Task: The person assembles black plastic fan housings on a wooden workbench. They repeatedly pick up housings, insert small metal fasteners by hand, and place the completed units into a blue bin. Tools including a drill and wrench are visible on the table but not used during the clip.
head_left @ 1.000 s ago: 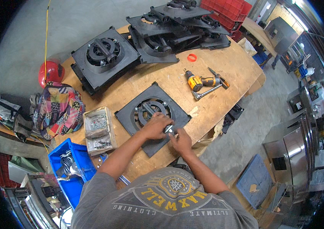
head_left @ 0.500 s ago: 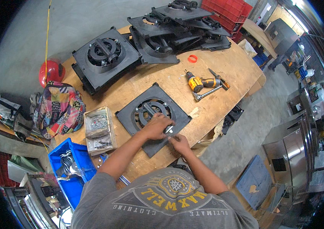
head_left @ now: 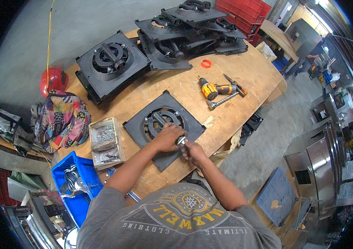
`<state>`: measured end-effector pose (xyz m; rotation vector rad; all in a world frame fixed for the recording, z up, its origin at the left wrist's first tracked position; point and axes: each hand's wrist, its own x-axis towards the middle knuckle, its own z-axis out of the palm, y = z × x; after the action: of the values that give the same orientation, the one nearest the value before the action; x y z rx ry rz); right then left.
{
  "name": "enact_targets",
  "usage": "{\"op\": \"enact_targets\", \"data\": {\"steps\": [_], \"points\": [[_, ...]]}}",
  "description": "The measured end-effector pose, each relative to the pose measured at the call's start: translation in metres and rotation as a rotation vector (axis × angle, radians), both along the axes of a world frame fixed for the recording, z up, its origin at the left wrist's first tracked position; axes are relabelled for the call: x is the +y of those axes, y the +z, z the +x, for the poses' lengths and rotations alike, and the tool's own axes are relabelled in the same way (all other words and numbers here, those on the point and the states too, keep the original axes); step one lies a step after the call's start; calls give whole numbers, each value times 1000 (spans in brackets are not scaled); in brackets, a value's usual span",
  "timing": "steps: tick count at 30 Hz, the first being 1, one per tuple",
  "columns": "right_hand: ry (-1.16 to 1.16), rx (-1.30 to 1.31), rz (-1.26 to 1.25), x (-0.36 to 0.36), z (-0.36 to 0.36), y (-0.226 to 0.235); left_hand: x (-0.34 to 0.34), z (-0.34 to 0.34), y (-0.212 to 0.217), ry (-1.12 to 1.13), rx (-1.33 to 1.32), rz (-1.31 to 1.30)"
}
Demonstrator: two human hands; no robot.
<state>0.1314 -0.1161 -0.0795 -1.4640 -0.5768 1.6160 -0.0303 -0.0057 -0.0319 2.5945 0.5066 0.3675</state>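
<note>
A black square plate (head_left: 136, 123) with a round, slotted ring in its middle lies on the wooden table before me. A dark tube (head_left: 158, 118) crosses the ring and runs toward my body. My left hand (head_left: 169, 138) is closed round the near part of this tube, hiding much of it. A small silvery metal fitting (head_left: 180, 140) shows at the tube's end, just beyond the left fingers. My right hand (head_left: 194, 152) is closed with its fingertips pinching this fitting. Its lower fingers are curled over the plate's near right edge.
More black plates (head_left: 109, 62) are stacked along the table's far side. A yellow-black cordless drill (head_left: 209, 88), a ratchet wrench (head_left: 222, 101) and a red ring (head_left: 206, 63) lie to the right. A wooden box (head_left: 103, 135) of screws and a blue crate (head_left: 76, 164) stand left.
My right hand has moved up from below the fitting to its end and now pinches it. The left hand keeps its hold on the tube. The whole view has shifted slightly.
</note>
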Motion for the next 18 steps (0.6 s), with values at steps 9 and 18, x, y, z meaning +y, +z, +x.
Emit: {"op": "enact_targets", "data": {"steps": [9, 18], "points": [[105, -1211, 684, -13, -10, 12, 3, 0, -2, -18, -1, -25], [291, -846, 331, 11, 18, 45, 0, -4, 6, 20, -14, 54]]}}
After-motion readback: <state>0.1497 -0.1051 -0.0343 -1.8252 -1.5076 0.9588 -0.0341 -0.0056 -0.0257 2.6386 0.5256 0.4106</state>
